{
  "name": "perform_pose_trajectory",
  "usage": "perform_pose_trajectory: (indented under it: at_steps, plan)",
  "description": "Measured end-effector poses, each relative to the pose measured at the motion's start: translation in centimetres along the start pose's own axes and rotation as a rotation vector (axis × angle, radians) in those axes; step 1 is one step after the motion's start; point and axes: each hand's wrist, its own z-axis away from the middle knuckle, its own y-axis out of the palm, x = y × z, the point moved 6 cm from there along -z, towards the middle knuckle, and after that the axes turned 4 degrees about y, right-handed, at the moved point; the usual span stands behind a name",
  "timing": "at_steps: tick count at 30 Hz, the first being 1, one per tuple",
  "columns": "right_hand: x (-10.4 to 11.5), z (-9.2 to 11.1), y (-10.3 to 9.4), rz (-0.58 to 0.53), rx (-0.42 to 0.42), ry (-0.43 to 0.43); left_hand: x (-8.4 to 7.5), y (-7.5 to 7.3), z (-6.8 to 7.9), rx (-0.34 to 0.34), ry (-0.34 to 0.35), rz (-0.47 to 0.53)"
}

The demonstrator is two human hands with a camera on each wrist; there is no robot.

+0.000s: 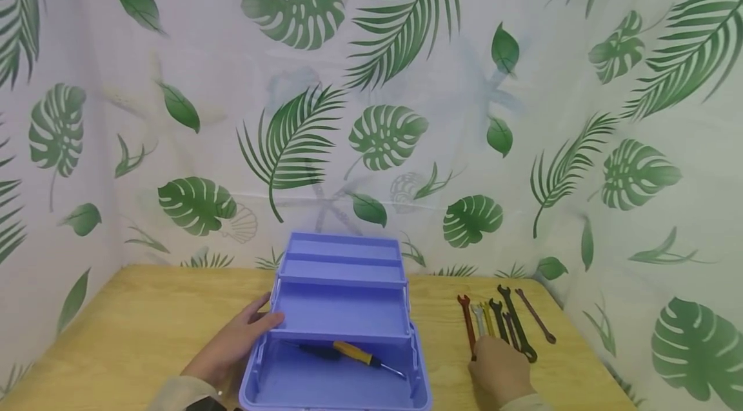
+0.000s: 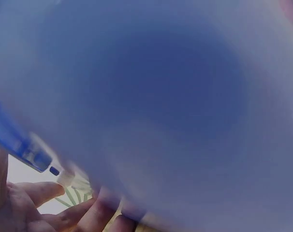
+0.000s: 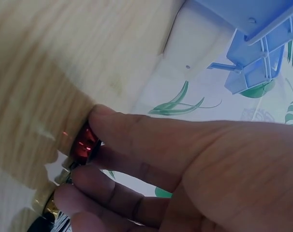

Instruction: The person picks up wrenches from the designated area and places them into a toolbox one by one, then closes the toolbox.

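Observation:
A blue-purple plastic toolbox (image 1: 339,391) stands open, its tiered trays (image 1: 342,308) raised at the back. My left hand (image 1: 232,340) holds its left side, thumb over the tray edge and fingers along the outside. The box wall fills most of the left wrist view. A yellow-and-black screwdriver (image 1: 356,354) and a black-handled tool (image 1: 319,351) lie inside the box. On the right, my right hand (image 1: 502,369) pinches the lower end of a red wrench (image 3: 84,144) between thumb and fingers. That hand covers the near ends of several neighbouring wrenches.
Beside the red one lie a silver wrench (image 1: 478,317), a yellow wrench (image 1: 488,317) and several dark ones, among them a long black wrench (image 1: 518,320). A thin dark-red wrench (image 1: 536,317) lies furthest right. A leaf-print curtain (image 1: 406,140) hangs behind the wooden table (image 1: 174,295).

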Motion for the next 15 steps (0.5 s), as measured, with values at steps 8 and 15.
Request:
perform_pose_trajectory:
  at_steps: [8, 15]
  plan:
    - [0.2, 0.0, 0.18, 0.021, -0.006, 0.014, 0.22, 0.12, -0.1, -0.03, 0.003, -0.019]
    - [0.53, -0.04, 0.12, -0.015, -0.044, -0.006, -0.11, 0.24, 0.0, -0.046, 0.007, -0.084]
